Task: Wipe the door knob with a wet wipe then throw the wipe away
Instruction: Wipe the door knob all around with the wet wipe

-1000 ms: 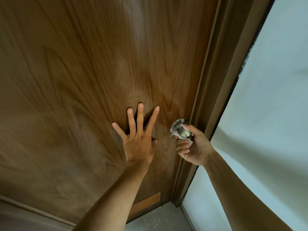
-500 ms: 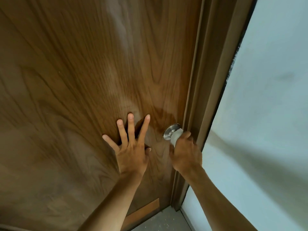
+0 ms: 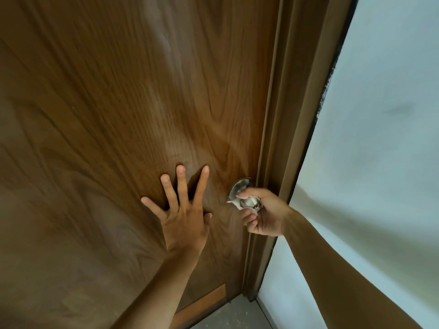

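A round silver door knob sticks out of the brown wooden door near its right edge, with its round plate behind it. My right hand is curled around the knob, pressing a crumpled white wet wipe against it. The wipe shows at the knob's left side and under my fingers. My left hand lies flat on the door just left of the knob, fingers spread apart, holding nothing.
The brown door frame runs down right beside the knob. A pale wall fills the right side. A strip of speckled grey floor shows at the bottom, below the door.
My right hand has turned around the knob with the wipe: half a second ago it covered the knob from above, now its fingers curl beneath and the knob's face shows. My left hand stays on the door.
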### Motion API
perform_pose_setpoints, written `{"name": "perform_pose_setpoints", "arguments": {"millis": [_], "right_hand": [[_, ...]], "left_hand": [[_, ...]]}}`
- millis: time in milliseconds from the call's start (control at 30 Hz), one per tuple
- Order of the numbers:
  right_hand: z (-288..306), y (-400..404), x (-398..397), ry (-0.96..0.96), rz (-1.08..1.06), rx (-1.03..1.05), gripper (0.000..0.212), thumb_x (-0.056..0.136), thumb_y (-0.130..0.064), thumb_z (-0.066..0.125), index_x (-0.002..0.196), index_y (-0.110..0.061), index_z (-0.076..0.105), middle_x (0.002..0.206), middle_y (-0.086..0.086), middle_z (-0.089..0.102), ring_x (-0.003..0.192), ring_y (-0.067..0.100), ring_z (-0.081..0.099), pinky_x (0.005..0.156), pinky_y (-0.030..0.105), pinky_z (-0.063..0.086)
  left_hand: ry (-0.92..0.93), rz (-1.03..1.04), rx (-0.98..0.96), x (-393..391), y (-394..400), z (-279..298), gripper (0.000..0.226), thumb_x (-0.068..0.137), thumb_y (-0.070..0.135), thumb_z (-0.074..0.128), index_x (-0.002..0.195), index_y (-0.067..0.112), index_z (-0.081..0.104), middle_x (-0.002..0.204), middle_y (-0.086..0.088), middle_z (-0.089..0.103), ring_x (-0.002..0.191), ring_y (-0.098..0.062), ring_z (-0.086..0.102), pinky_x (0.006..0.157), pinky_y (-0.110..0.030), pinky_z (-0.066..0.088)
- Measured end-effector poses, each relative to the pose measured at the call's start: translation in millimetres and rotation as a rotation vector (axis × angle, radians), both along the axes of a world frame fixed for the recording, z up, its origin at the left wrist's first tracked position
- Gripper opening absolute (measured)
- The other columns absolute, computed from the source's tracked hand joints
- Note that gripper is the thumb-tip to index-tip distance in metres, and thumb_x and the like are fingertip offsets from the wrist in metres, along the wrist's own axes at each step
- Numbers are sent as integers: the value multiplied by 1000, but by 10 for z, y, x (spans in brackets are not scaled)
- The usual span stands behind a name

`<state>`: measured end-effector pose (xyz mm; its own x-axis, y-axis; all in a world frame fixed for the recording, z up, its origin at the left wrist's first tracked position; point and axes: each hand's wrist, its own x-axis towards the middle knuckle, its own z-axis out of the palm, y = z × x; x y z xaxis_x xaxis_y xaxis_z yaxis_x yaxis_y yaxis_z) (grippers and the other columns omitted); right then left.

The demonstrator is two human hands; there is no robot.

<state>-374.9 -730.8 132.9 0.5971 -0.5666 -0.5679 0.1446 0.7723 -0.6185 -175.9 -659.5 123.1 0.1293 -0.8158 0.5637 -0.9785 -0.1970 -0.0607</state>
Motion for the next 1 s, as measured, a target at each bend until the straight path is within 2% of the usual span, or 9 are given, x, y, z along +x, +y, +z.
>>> {"name": "perform_pose_setpoints", "arguments": {"millis": [67,167,367,500,667,767,833,900,1000], "right_hand": [[-115,53,-11,-215,4,68,29,78,-31,76,87,-7,61,54,-1,46,44,8,42,49,17,29],[-183,120,3,-365,1,114,32,87,-35,69,85,-4,59,47,-4,43,39,6,36,43,16,23],[-167,200,-43,-390,-4,120,38,90,-42,68,87,-7,55,45,-4,40,35,7,35,38,17,25],[-140,303,-114,-353,9,84,45,90,-53,64,78,-11,53,44,-3,38,36,8,32,38,19,27],[-129,573,-283,-217,-39,-84,43,99,-47,49,70,-16,44,48,-3,33,38,9,31,39,20,27],[-154,696,-296,119,-175,-231,45,101,-47,45,69,-14,50,53,2,41,42,13,39,43,24,29],[-167,744,-284,384,-295,-419,42,99,-49,44,79,-14,59,67,6,57,53,15,55,47,23,38],[-204,790,-282,589,-438,-656,37,90,-52,48,97,-19,62,92,3,66,75,15,67,57,19,50],[-199,854,-356,712,-624,-977,26,86,-40,64,100,-18,66,101,-8,65,84,15,71,61,17,57]], "left_hand": [[-4,7,10,-1,-3,3,128,67,53,81,156,38,-9,161,-13,-33,145,-39,-32,102,-79,-3],[3,2,17,-1,-7,13,125,68,53,81,157,39,-7,159,-12,-35,144,-38,-35,101,-79,-3],[16,-7,30,11,-5,4,124,69,53,79,157,38,-7,159,-12,-37,143,-37,-37,101,-79,-5],[34,-17,36,10,-3,19,125,69,53,80,157,38,-7,158,-11,-38,142,-37,-38,101,-80,-4],[57,-40,39,-16,-7,37,132,66,51,83,156,38,-12,157,-11,-39,141,-37,-39,99,-85,1],[71,-44,36,-8,3,55,135,64,50,85,156,38,-13,157,-11,-39,141,-38,-38,97,-87,3],[66,-51,36,-18,1,49,135,64,51,85,156,37,-13,157,-12,-39,141,-38,-39,96,-87,3],[62,-49,34,-21,1,53,135,64,51,85,156,37,-13,157,-12,-39,141,-39,-38,96,-87,3],[51,-55,25,-19,-5,48,134,65,51,85,156,37,-13,157,-12,-38,142,-39,-37,96,-87,3]]}}
